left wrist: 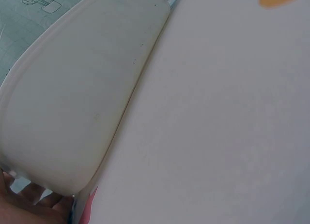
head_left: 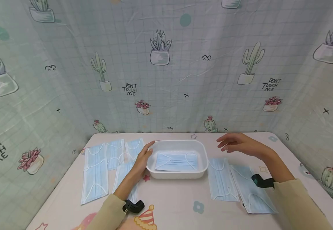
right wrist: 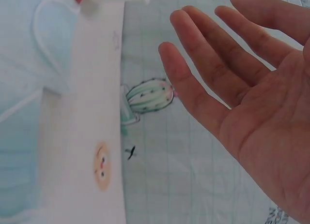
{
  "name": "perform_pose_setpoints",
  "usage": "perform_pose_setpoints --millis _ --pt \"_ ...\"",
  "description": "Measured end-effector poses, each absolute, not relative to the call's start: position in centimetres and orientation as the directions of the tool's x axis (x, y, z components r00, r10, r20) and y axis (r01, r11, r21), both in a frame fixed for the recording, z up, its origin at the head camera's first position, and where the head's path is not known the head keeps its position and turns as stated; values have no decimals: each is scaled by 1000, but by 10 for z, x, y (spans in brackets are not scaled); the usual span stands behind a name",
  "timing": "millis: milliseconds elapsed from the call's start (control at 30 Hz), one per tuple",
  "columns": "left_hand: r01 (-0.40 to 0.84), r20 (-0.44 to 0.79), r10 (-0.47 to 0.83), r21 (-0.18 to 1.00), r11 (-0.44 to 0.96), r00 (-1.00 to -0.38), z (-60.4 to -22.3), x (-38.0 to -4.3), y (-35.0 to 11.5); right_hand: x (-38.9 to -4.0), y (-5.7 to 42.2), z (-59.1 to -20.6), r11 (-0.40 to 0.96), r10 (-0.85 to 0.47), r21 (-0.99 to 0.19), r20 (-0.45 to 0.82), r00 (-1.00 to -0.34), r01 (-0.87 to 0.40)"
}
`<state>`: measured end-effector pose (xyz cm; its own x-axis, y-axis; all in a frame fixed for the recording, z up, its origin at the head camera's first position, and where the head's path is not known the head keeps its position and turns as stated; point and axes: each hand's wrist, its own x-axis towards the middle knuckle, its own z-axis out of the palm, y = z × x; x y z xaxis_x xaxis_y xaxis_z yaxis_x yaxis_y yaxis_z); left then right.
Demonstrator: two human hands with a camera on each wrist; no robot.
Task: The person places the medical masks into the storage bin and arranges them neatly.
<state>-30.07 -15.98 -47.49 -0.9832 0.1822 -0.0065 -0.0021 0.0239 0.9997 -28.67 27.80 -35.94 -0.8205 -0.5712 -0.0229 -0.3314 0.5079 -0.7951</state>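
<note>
A white plastic basin (head_left: 178, 175) stands mid-table with a light blue face mask (head_left: 176, 162) lying flat inside. My left hand (head_left: 144, 157) holds the basin at its left rim. In the left wrist view, the fingers (left wrist: 36, 204) show at the end of the basin's wall, partly hidden by it. To the right of the basin, my right hand (head_left: 236, 142) hovers over the table with nothing in it. The right wrist view shows its fingers (right wrist: 213, 64) spread loosely and the palm bare. Nearest below that hand lie two masks, one (head_left: 222, 179) beside another (head_left: 252, 188).
On the left lie several more masks, a front one (head_left: 95, 174) and others (head_left: 115, 150) behind it; my left forearm partly covers one (head_left: 123, 174). A printed curtain (head_left: 166, 80) rises behind the table's (head_left: 172, 204) back edge and along both sides.
</note>
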Motion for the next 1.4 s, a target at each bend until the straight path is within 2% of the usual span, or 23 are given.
perform_pose_setpoints --millis 300,500,1133,1400 --pt "-16 -22 162 999 39 -986 -475 -300 -159 -267 312 -381 503 -584 -770 31 -811 -392" --pt "-11 -15 173 1000 27 -985 -476 -301 -160 -262 324 -391 491 -593 -787 14 -805 -375" --pt "15 10 185 1000 25 -983 -477 -304 -161 -267 344 -417 643 -511 -720 -150 -847 -261" --pt "-14 -17 177 1000 17 -984 -479 -303 -162 -270 343 -426 696 -460 -685 -195 -866 -215"
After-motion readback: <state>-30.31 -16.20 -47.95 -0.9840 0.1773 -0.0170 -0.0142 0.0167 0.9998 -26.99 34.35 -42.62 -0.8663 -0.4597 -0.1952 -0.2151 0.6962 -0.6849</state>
